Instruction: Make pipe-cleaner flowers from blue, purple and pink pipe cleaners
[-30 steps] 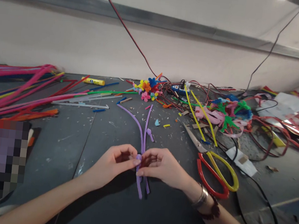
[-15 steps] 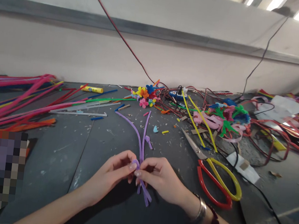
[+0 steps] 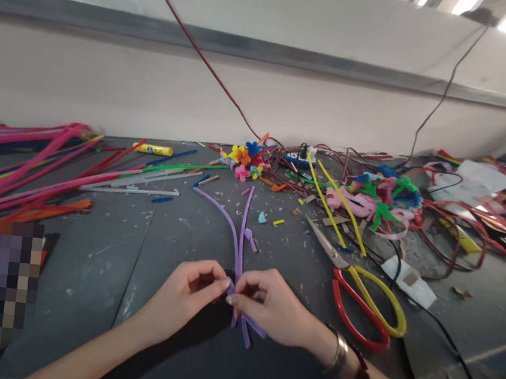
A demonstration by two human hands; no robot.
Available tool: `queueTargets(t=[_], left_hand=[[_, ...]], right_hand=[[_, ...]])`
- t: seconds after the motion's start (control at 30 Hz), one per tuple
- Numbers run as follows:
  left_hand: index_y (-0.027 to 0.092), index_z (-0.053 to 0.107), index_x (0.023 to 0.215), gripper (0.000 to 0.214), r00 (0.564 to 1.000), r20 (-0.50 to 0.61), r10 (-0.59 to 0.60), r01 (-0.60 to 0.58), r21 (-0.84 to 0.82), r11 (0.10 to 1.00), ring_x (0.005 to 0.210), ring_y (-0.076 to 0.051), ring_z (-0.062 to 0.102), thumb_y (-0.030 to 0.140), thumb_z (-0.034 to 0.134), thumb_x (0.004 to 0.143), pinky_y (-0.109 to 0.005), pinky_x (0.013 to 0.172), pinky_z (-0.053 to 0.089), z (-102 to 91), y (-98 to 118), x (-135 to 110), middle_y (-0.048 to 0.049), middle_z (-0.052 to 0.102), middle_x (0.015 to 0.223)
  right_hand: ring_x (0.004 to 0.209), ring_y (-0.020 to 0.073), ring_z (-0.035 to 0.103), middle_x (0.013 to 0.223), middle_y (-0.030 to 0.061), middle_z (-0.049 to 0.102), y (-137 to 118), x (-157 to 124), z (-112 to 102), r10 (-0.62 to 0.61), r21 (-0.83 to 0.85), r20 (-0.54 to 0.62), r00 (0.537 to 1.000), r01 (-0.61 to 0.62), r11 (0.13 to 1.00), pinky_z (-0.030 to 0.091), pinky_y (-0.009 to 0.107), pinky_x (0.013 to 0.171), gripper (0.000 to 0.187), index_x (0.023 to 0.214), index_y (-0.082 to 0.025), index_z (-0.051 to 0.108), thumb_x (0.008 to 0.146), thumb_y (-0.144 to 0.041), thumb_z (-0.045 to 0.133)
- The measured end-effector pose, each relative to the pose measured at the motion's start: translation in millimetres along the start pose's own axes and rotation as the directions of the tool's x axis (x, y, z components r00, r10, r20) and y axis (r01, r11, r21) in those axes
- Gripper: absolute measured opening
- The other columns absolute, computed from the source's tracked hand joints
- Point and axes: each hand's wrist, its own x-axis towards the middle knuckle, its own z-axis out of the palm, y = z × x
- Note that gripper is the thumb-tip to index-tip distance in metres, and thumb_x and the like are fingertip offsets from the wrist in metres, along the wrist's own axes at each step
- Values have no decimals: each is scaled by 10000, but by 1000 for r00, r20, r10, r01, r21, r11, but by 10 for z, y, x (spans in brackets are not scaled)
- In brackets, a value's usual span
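I have the purple strips [image 3: 234, 230] low in the centre of the frame, their upper ends fanning apart on the dark table [image 3: 105, 258] and their short lower ends poking out beneath the fingers. My left hand [image 3: 192, 291] comes in from the lower left, thumb and index fingertip pinching the strips where they cross. My right hand [image 3: 276, 309], reaching from the lower right, pinches them just beside it, fingers curled and knuckles up. A small purple knotted piece [image 3: 250, 240] lies just above the right hand. Right of centre, scissors [image 3: 338, 260] rest with blades towards the upper left. At upper left lies a yellow tube [image 3: 153, 149]; I can't tell its contents.
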Motion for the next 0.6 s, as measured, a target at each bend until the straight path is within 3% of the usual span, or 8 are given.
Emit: queueTargets(t=[0.23,0.33,0.43,0.6], left_hand=[[139,568,664,202,996,-76,46,-47,-19,999,611,-115,458,275,517,805,-210,577,371,0,6,-17,14,514,618],[140,601,707,150,998,-58,-6,-2,-140,990,631,-115,502,272,568,767,-208,616,408,7,-4,-5,12,565,641],[145,650,789,141,998,29,-58,63,-220,974,721,-147,570,253,643,698,-235,704,445,45,-43,1,-6,637,717],[129,702,702,216,993,58,-103,105,-39,994,658,-160,595,316,600,743,-236,649,462,107,-60,-2,-33,672,656]], right_hand=[[462,60,448,578,-8,587,39,52,-45,29,166,52,998,-37,985,343,182,450,186,669,-130,599,721,-305,630],[557,75,486,647,-1,599,72,82,-73,-47,205,-34,998,53,977,371,197,529,171,675,-133,648,697,-302,660],[574,71,493,638,-14,587,72,94,-87,-38,323,-103,994,69,944,369,194,549,155,700,-138,652,691,-292,673],[477,51,468,590,-7,602,41,79,-115,15,449,-140,990,50,892,365,174,479,171,674,-134,572,723,-279,648]])
